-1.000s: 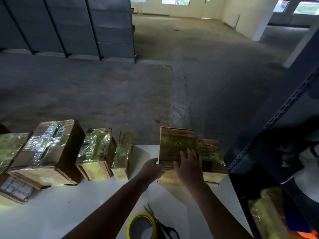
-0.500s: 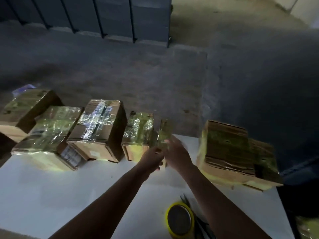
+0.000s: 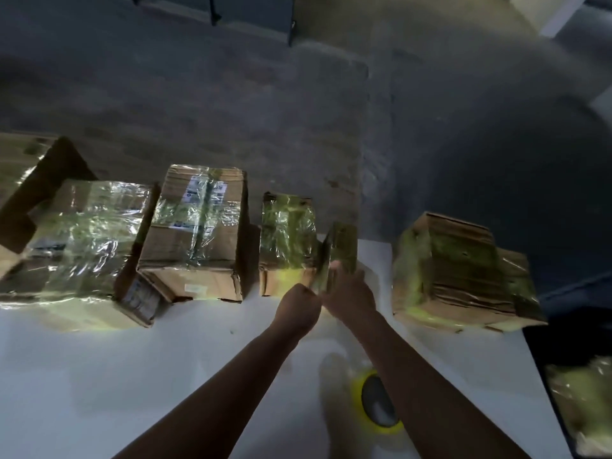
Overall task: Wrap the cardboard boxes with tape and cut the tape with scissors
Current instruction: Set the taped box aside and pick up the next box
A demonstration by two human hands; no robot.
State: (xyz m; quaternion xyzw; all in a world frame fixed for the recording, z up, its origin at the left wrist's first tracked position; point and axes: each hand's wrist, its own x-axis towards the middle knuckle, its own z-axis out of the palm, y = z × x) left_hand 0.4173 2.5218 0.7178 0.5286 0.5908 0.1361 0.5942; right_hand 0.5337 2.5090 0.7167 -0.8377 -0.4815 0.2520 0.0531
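Cardboard slim box [image 3: 341,246], taped, on edge at frame centre; right hand [image 3: 351,294] grips its side, left hand [image 3: 298,308] curled at its near end, grip unclear. Yellow tape roll [image 3: 359,389] lower centre

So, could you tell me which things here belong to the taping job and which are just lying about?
Job: thin box, gripped by the right hand, left hand at its near end; yellow tape roll.
Lying about: wrapped boxes to the left; cardboard stack to the right; wrapped bundle at far right.
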